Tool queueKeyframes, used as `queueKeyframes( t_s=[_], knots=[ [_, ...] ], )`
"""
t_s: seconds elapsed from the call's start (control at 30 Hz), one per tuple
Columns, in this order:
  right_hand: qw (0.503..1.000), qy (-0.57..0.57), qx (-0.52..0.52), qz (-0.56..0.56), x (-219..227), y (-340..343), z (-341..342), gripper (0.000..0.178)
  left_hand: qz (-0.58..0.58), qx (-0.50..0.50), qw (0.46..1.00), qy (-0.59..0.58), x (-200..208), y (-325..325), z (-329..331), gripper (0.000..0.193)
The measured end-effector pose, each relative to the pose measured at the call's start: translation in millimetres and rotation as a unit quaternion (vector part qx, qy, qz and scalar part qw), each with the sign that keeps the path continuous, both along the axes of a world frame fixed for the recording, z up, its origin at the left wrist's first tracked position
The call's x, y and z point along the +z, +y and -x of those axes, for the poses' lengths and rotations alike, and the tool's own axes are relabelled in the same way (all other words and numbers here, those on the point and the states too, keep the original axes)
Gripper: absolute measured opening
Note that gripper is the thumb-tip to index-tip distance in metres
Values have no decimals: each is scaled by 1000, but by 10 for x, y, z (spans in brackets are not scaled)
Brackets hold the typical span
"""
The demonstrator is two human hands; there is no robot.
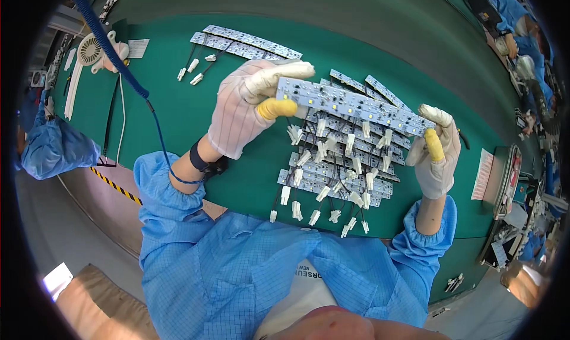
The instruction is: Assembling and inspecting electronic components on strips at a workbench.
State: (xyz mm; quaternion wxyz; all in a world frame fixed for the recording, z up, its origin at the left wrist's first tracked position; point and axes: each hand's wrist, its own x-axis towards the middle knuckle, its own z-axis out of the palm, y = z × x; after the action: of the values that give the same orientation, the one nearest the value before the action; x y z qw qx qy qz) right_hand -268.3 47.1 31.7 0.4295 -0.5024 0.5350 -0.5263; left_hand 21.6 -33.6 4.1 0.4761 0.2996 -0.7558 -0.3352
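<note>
Raised over the green table, a white LED circuit strip (pixel 356 107) spans between my gloved hands, its yellow LEDs in a row. My left hand (pixel 246 105) grips its left end between thumb and fingers, and a wrist strap with a blue coiled cord circles that wrist. At the right end, my right hand (pixel 438 144) pinches the strip; both thumbs wear yellow covers. Below lies a pile of similar strips (pixel 380 188) with black wires and white connectors (pixel 297 209) toward me. The held strip hides part of the pile.
Two more strips (pixel 252 41) with connectors lie at the far left. A round white fan (pixel 91 49) and a paper (pixel 138 48) stand farther left. The blue cord (pixel 113 55) crosses the left side. A metal tray (pixel 506 182) and a pink-printed sheet (pixel 483 174) are at right. Other people work at both sides.
</note>
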Motion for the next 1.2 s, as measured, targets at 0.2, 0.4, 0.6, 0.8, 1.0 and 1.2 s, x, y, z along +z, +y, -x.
queueKeyframes(
  t_s=[0.2, 0.4, 0.6, 0.8, 1.0, 1.2],
  knots=[
    [999, -29, 32, 25, 3, 19, -66, 31, -142, 26, 990, 2, 16, 8, -8, 39],
    [999, -17, 29, 4, 3, 9, 35, 31, -7, -17, 998, -58, 17, -13, -45, 47],
    [993, 24, 52, 105, -92, 18, 100, 37, -102, 9, 994, 36, -22, 2, 84, 42],
    [987, -46, 154, -6, -1, 109, 92, 60, -156, 47, 982, -100, -1, -90, 44, 31],
    [988, -21, 148, 29, -7, 48, 75, 51, -212, 11, 977, 32, -43, -54, 50, 49],
    [997, -13, 50, -54, 112, -39, -26, 40, -289, -152, 925, 194, -82, 1, -5, 61]
  ],
)
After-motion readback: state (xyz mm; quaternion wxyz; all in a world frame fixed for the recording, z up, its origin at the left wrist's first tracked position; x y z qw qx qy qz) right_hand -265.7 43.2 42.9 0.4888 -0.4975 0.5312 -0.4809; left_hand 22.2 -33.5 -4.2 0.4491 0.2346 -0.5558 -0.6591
